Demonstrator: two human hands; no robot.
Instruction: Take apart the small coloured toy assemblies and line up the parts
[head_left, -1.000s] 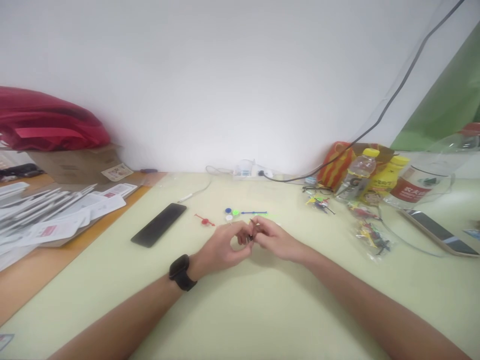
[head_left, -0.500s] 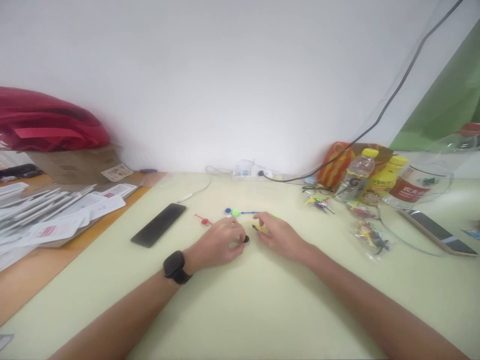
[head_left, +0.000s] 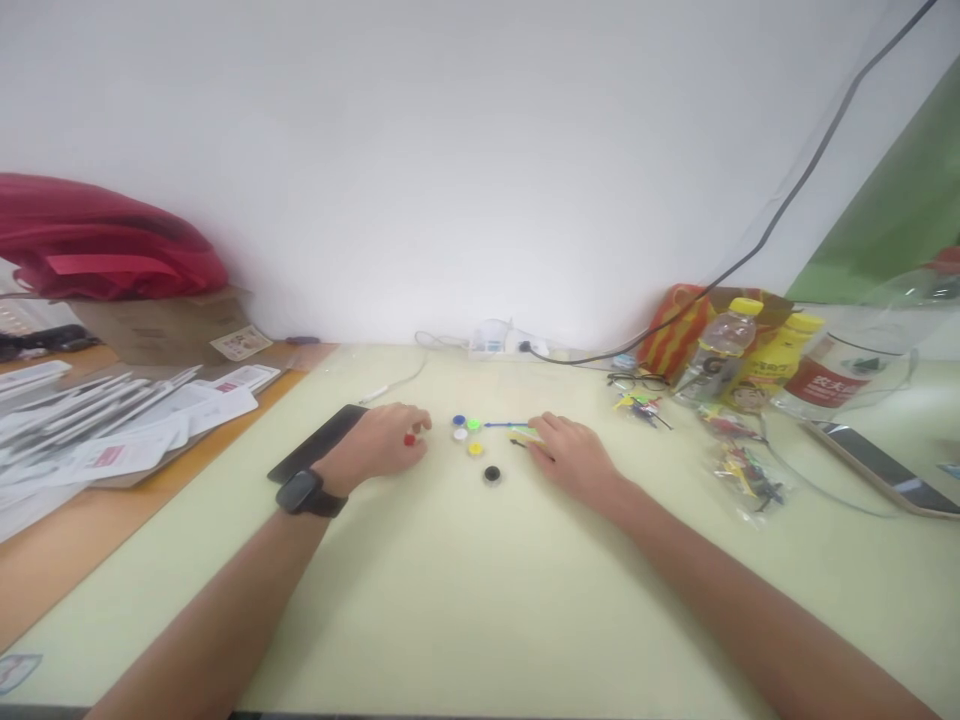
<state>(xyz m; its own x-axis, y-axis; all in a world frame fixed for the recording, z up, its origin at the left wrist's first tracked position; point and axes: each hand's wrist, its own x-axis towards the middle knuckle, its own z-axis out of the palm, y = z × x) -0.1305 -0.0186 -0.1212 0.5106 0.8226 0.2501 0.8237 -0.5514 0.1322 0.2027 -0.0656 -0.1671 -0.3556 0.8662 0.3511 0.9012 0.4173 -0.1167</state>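
Observation:
My left hand (head_left: 384, 440), with a black watch on the wrist, reaches over the table. Its thumb and fingers are apart around a small red round piece (head_left: 409, 440). My right hand (head_left: 576, 458) rests with fingers stretched over thin plastic sticks. A blue arrow-tipped stick (head_left: 507, 425) and a black arrow-tipped stick (head_left: 518, 442) stick out by its fingertips, partly hidden. Between the hands lie small round pieces: a blue one (head_left: 459, 421), a green one (head_left: 473, 426), a white one (head_left: 460, 435), a yellow one (head_left: 476, 450) and a black one (head_left: 492, 474).
A dark phone (head_left: 315, 440) lies partly under my left hand. Bags of small plastic parts (head_left: 750, 475), glasses (head_left: 637, 381), bottles (head_left: 721, 345) and another phone (head_left: 885, 465) are at right. Papers (head_left: 165, 430) and a box (head_left: 165, 330) are at left. A power strip (head_left: 499, 345) stands by the wall.
My left hand has left the black round piece and moved left to the red one. My right hand has shifted slightly right. The yellow and white round pieces now show fully.

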